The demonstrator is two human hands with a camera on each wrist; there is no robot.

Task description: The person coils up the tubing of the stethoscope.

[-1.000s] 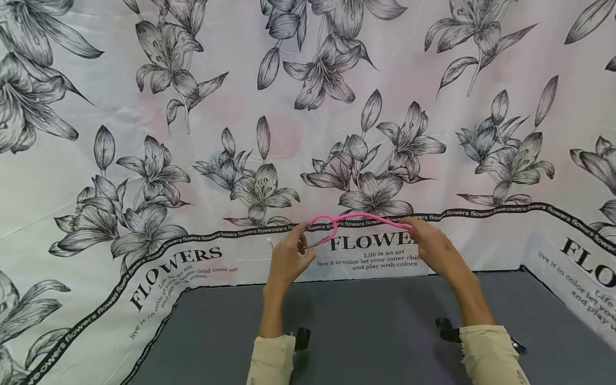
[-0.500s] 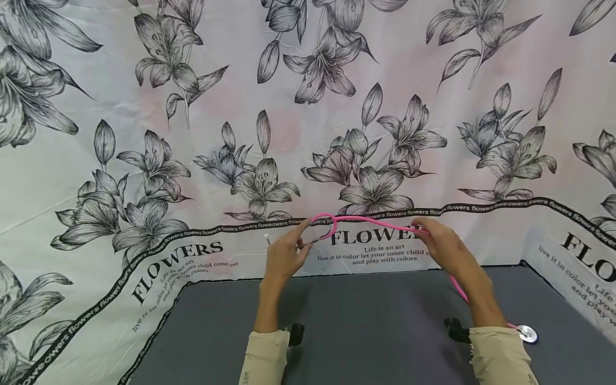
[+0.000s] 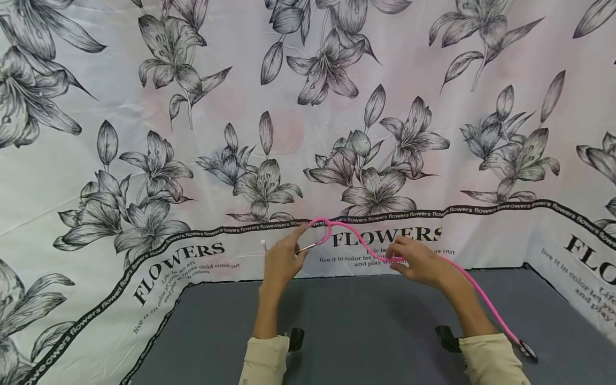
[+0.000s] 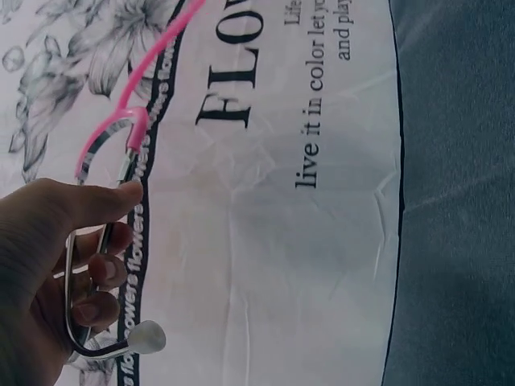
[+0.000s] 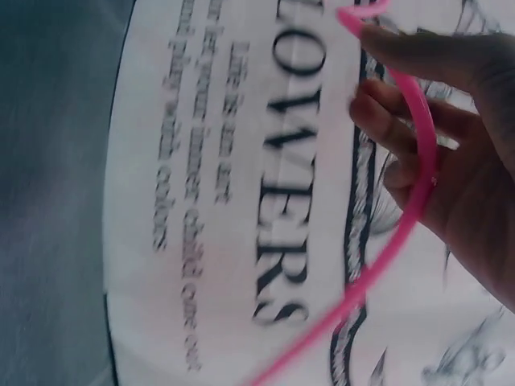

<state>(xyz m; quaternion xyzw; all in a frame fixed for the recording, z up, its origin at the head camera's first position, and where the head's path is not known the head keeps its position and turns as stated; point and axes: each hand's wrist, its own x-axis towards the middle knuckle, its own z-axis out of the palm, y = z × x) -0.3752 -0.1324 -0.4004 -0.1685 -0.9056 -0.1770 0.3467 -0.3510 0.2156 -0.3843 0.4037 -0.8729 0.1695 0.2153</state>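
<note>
A stethoscope with pink tubing [image 3: 474, 282] stretches between my two hands above the table. My left hand [image 3: 283, 260] grips its metal ear tubes [image 4: 70, 281], thumb and fingers curled round them; a pale ear tip [image 4: 146, 337] sticks out below the fingers. In the head view the pink fork loops just right of this hand. My right hand [image 3: 420, 261] loosely holds the tubing farther along, and in the right wrist view the pink tube [image 5: 423, 129] passes between thumb and curled fingers. Beyond that hand the tubing slopes down to the round chest piece [image 3: 528, 351] at the right.
A dark grey tabletop [image 3: 356, 321] lies under the forearms. Behind and at both sides hangs a white cloth [image 3: 269, 256] printed with lilies and lettering, its lower edge meeting the table. Black mounts [image 3: 447, 339] sit at both wrists.
My right hand first slid right along the tubing, then came back left and lower, so the taut tube now sags. The chest piece has come into view beside the right forearm. Left hand barely moved.
</note>
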